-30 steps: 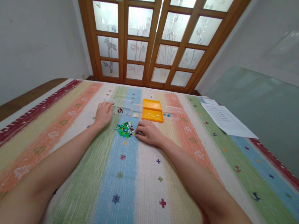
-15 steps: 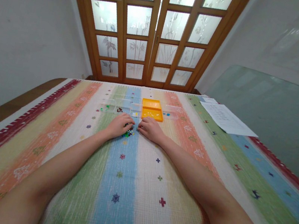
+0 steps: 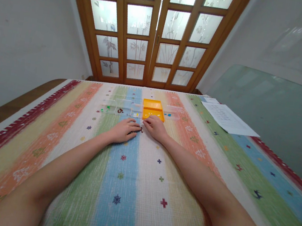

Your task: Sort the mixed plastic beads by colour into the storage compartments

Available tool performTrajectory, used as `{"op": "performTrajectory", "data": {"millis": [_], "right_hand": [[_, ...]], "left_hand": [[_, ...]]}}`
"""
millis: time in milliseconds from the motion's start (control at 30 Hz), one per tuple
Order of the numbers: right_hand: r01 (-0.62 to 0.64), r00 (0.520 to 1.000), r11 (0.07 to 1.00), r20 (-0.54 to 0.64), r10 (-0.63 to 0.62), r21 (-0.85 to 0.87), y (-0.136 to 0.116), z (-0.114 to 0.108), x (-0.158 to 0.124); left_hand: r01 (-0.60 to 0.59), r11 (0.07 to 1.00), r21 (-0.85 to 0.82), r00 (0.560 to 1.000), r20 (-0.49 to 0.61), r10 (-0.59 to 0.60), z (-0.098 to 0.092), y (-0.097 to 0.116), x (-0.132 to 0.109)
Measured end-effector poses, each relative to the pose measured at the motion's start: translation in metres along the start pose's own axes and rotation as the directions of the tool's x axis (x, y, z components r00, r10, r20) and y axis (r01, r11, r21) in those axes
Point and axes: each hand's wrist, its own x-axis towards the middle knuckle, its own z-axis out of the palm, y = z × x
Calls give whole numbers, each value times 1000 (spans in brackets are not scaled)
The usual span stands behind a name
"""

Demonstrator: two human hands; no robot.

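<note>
My left hand (image 3: 125,130) lies palm down on the striped cloth with its fingers stretched out. The pile of small coloured pieces is hidden beneath it. Just past its fingertips are a few tiny dark red pieces (image 3: 141,130). My right hand (image 3: 154,127) is close by, at the front edge of an open orange box (image 3: 152,104) holding small white pieces. Its fingers are drawn together, and whatever may be between them is too small to make out. Left of the orange box is a clear compartment box (image 3: 111,109) with green, brown and yellow pieces.
A clear tray (image 3: 175,116) with blue pieces sits right of the orange box. Printed paper sheets (image 3: 228,119) lie at the table's right edge, near a frosted glass panel (image 3: 277,110). Wooden glazed doors (image 3: 155,33) stand behind the table.
My left hand has slid right and flattened, now covering the pile of coloured pieces. My right hand has moved slightly away and to the right. Dark red pieces now show between the hands.
</note>
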Motion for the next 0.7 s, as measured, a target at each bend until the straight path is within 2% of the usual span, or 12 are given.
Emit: {"op": "performTrajectory", "data": {"millis": [367,500,600,700], "right_hand": [[-9,1000,1000,1,9,-1,1,1,0],[-5,1000,1000,4,5,-17,-1,0,-1],[11,1000,1000,18,-11,-23,-2,-1,-1],[21,999,1000,41,-20,-22,-4,-2,-1]], "left_hand": [[5,998,-58,1000,-18,-6,-3,0,3],[64,991,-114,990,-121,-78,-2,-14,2],[169,972,-161,943,-262,-207,-6,-31,-2],[315,923,-222,826,-415,-382,-14,-53,-9]]}}
